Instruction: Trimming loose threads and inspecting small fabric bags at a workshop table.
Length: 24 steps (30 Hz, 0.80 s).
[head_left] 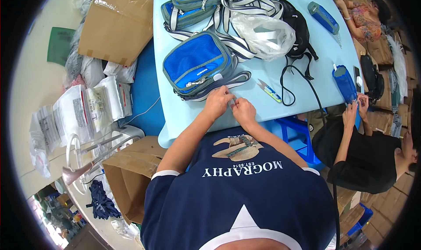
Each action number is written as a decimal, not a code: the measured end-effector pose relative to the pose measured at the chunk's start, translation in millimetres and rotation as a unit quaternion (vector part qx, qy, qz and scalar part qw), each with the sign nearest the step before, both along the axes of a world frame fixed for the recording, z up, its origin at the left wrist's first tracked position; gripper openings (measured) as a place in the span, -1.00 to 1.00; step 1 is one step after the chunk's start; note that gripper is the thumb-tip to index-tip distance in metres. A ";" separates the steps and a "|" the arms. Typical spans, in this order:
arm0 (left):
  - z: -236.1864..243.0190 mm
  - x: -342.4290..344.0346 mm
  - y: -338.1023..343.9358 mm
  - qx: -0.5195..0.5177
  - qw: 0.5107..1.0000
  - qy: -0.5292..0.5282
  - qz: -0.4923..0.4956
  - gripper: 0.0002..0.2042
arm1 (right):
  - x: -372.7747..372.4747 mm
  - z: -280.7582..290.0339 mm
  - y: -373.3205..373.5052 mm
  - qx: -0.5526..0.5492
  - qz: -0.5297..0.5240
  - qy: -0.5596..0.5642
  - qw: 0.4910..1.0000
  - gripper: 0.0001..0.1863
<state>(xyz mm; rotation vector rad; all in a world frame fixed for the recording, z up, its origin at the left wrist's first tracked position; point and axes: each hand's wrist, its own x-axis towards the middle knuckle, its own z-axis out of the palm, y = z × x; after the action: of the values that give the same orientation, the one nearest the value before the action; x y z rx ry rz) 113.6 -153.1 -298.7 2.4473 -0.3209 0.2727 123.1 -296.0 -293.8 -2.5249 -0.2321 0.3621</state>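
A blue shoulder bag with grey trim [193,62] lies on the light blue table, its zip side toward me. Its grey-and-white strap [239,77] curls along the near edge of the bag. Just in front of it, my left hand [218,102] is closed, with fingers pinched together. Close beside it is my right hand [244,111], also closed in a pinch. Something small and pale shows between the fingertips of both hands; its kind is too small to make out. To the right of my hands lie thread snips with blue and yellow handles [269,92].
More blue bags [193,15] are piled at the back, beside a clear plastic bag [274,38] and a black bag [297,28]. A black cord [312,88] crosses the table. At right, a co-worker's hands [354,109] hold a blue mesh pouch [345,84]. Cardboard boxes [115,24] stand left.
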 end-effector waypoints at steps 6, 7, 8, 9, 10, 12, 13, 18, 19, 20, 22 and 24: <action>-2.2 -2.8 1.4 0.007 1.000 -0.002 0.002 -0.91 | -8.7 -7.1 3.1 0.055 0.035 -0.133 0.989 -0.89; -4.3 -3.7 2.3 0.009 1.000 -0.023 -0.011 -0.93 | -9.0 -8.4 3.1 0.056 0.036 -0.134 0.989 -0.89; -6.2 -4.8 3.3 0.011 0.999 -0.044 -0.025 -0.94 | -9.1 -9.5 2.5 0.056 0.054 -0.161 0.984 -0.90; -8.0 -6.4 4.6 0.011 0.999 -0.044 -0.024 -0.94 | -9.1 -10.2 2.3 0.055 0.073 -0.187 0.978 -0.91; -8.2 -9.5 5.2 0.026 0.998 -0.047 -0.036 -0.94 | -9.6 -9.5 2.0 0.055 0.074 -0.187 0.978 -0.91; -8.8 -13.3 7.3 0.040 0.997 -0.048 -0.048 -0.94 | -9.3 -7.7 1.4 0.056 0.123 -0.238 0.962 -0.90; -6.9 -12.8 8.9 0.055 0.995 -0.064 -0.060 -0.90 | -7.8 -10.4 -0.2 0.055 0.122 -0.237 0.962 -0.90; -2.3 -21.1 8.4 0.082 0.991 -0.073 -0.071 -0.77 | -2.7 -4.3 -22.2 0.135 0.235 -0.253 0.929 -0.88; 0.3 -22.4 8.6 0.095 0.990 -0.068 -0.072 -0.74 | -3.7 -0.7 -25.2 0.134 0.236 -0.250 0.929 -0.88; 2.4 -23.8 8.5 0.108 0.989 -0.064 -0.073 -0.71 | -5.0 2.4 -27.8 0.125 0.246 -0.229 0.934 -0.83; 5.3 -27.0 8.2 0.118 0.989 -0.048 -0.076 -0.70 | -4.8 3.2 -33.6 0.115 0.257 -0.205 0.937 -0.78; 7.5 -28.0 7.2 0.128 0.988 -0.033 -0.079 -0.69 | 1.6 1.6 -39.8 0.108 0.328 -0.230 0.910 -0.77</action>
<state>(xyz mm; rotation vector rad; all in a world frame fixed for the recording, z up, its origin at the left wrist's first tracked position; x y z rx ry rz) 85.6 -145.9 -291.2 2.6485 -0.6088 0.2562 124.7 -335.8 -292.2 -2.2075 -1.2478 -0.0265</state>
